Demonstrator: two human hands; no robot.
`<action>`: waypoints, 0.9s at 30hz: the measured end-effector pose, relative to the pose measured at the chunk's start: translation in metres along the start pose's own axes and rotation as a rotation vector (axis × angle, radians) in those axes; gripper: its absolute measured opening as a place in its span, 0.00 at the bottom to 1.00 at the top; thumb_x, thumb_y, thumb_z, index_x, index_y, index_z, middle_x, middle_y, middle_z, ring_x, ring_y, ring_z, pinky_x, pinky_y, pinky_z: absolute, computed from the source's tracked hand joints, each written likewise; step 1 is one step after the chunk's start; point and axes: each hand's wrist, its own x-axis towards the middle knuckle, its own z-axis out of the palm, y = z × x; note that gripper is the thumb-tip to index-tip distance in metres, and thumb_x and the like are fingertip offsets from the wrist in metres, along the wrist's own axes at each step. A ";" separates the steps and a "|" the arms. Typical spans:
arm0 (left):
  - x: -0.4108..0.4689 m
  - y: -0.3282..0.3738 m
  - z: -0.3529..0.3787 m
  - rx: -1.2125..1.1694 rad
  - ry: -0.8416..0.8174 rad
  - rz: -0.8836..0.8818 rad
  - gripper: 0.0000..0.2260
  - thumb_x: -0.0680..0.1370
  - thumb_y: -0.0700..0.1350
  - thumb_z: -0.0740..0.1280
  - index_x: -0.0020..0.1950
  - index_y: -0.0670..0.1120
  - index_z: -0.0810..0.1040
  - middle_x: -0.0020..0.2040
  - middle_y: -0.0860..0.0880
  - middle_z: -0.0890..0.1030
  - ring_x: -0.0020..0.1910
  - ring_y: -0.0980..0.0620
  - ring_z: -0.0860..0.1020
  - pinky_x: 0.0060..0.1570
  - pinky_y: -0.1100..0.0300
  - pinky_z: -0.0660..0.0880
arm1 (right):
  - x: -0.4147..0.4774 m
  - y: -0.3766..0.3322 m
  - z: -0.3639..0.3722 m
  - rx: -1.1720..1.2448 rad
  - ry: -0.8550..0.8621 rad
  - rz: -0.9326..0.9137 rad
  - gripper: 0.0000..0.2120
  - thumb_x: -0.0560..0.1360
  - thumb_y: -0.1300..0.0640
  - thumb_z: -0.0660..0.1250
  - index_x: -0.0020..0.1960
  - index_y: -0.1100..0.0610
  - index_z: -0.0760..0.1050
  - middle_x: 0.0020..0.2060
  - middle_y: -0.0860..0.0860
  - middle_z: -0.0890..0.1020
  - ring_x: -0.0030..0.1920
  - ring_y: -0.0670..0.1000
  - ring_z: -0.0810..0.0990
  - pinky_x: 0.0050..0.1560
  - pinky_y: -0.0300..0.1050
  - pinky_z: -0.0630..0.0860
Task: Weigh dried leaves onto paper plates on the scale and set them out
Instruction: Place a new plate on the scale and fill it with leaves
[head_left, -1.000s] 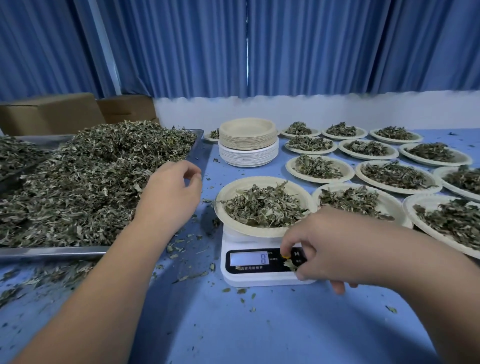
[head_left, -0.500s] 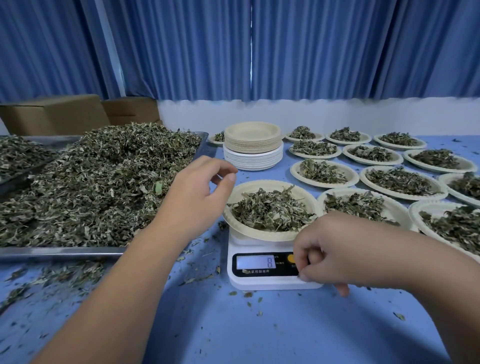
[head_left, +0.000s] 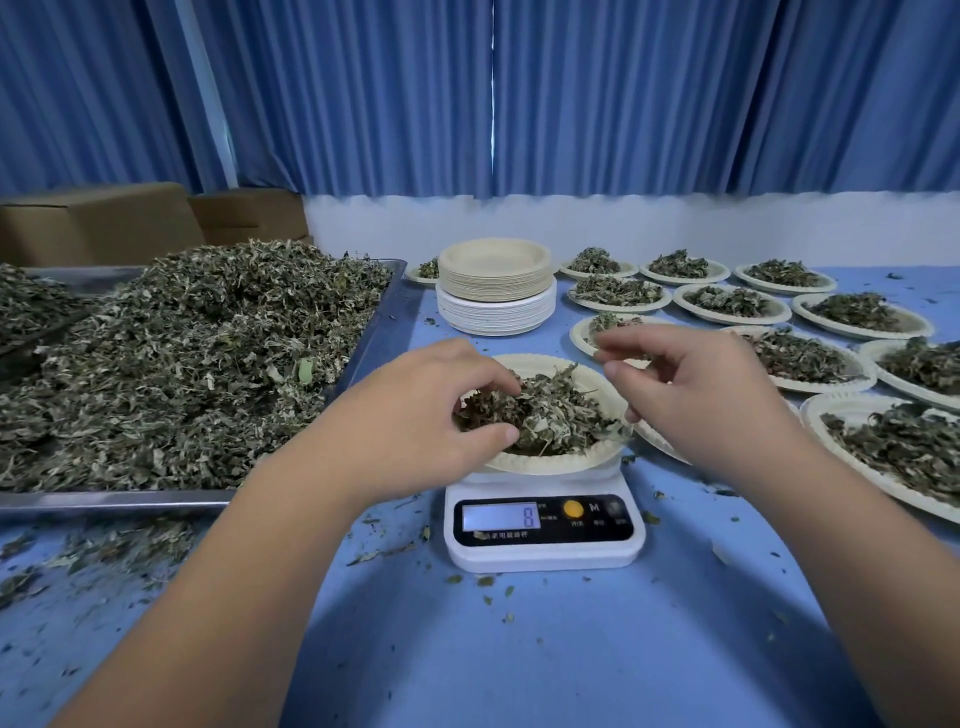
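Digital scale on the blue worktop, display reading 8, bearing one paper plate of dried leaves. Left hand curled over the plate's left rim, fingers and thumb pinching the dried leaves; right hand just above the right rim, fingers loosely bent, contents not discernible. Beyond: steel tray heaped with leaves, left; stack of empty plates, centre; filled plates in rows, right.

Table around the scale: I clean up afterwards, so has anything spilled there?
Yes. Loose leaf crumbs lie scattered on the blue table, thickest in front of the metal tray, with a few beside the scale.
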 end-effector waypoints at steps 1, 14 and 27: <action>0.000 0.001 0.000 0.010 -0.011 -0.009 0.14 0.74 0.58 0.67 0.59 0.63 0.75 0.53 0.62 0.73 0.48 0.65 0.71 0.55 0.58 0.71 | 0.000 0.000 -0.001 0.004 0.017 -0.011 0.09 0.76 0.58 0.68 0.52 0.46 0.82 0.26 0.28 0.75 0.31 0.35 0.78 0.36 0.22 0.68; 0.001 0.007 0.004 0.011 -0.031 -0.043 0.07 0.79 0.45 0.66 0.53 0.55 0.80 0.51 0.56 0.75 0.45 0.60 0.74 0.51 0.62 0.71 | -0.003 0.000 -0.001 -0.044 0.053 -0.120 0.08 0.75 0.61 0.69 0.43 0.49 0.82 0.25 0.30 0.74 0.27 0.39 0.72 0.31 0.25 0.65; 0.001 0.000 -0.005 -0.418 0.197 -0.140 0.11 0.77 0.40 0.69 0.42 0.56 0.82 0.39 0.57 0.82 0.36 0.62 0.78 0.36 0.70 0.72 | -0.001 0.004 -0.002 -0.057 0.072 -0.120 0.08 0.74 0.62 0.69 0.42 0.50 0.82 0.25 0.30 0.74 0.27 0.40 0.72 0.31 0.26 0.64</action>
